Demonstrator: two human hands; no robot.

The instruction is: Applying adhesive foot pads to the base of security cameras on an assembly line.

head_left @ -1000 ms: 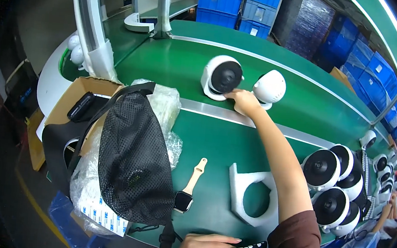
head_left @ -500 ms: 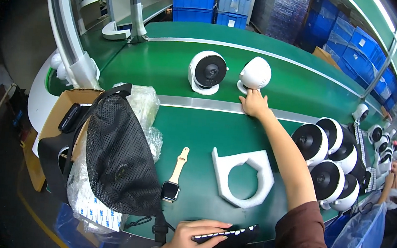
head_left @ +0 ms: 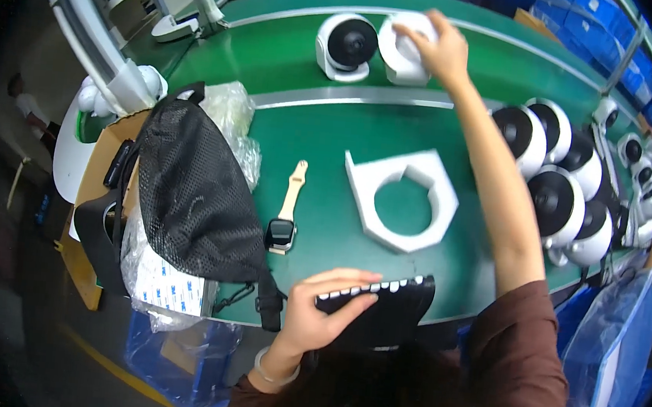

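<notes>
Up on the green belt, my right hand [head_left: 447, 57] has its thumb and fingers closed around the head of a white round camera [head_left: 405, 65]. Beside it, to the left, another white camera [head_left: 351, 44] stands with its black front and lens showing. Near the bench's front edge my left hand [head_left: 311, 315] pinches a flat black object [head_left: 380, 315] with a row of white patches along its upper edge; its exact kind cannot be told. Between the hands lies a white foam ring [head_left: 409, 242] with a straight arm at one corner.
On the green bench lies a smartwatch [head_left: 280, 234] with a pale strap. At left, a black mesh bag [head_left: 195, 192] leans over a cardboard box [head_left: 96, 172] and clear plastic wrap [head_left: 229, 110]. Several white cameras [head_left: 555, 204] cluster at right, by a blue bin [head_left: 600, 344].
My right hand has moved from the camera's base up onto its head, and the camera has turned. My left hand has risen in view with the black object as the view tilted down.
</notes>
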